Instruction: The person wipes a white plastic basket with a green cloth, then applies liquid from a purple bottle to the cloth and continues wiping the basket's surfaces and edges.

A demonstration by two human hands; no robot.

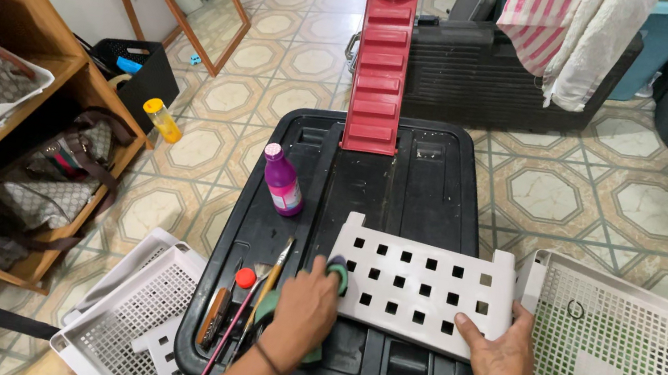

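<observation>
Centre of frame: black storage-bin lid (388, 188) serves as work surface. White perforated panel (417, 287) lies flat on it, lower centre, slightly skewed.

Left hand (304, 309), lower centre-left: fingers curled down over a green scrub pad (339, 277), pressing it onto the panel's left edge. Closed grip on the pad; more green cloth shows under the palm.

Right hand (504, 361), lower right of centre: fingers spread flat on the panel's lower right corner, thumb along the edge. Not wrapped around it; it seems to pin the panel so it does not slide under the rubbing.

Left of the hands, in the lid's recess: paintbrush (273, 272), a red-capped item (245, 278), a brown-handled tool (213, 316), all within reach. Purple bottle (283, 181) stands upright further up the lid. Red slatted piece (382, 60) rests at the lid's top edge.

White mesh baskets (621, 362) at lower right and lower left on the tiled floor (549, 196). Wooden shelf (36, 74) with bags, left edge.
</observation>
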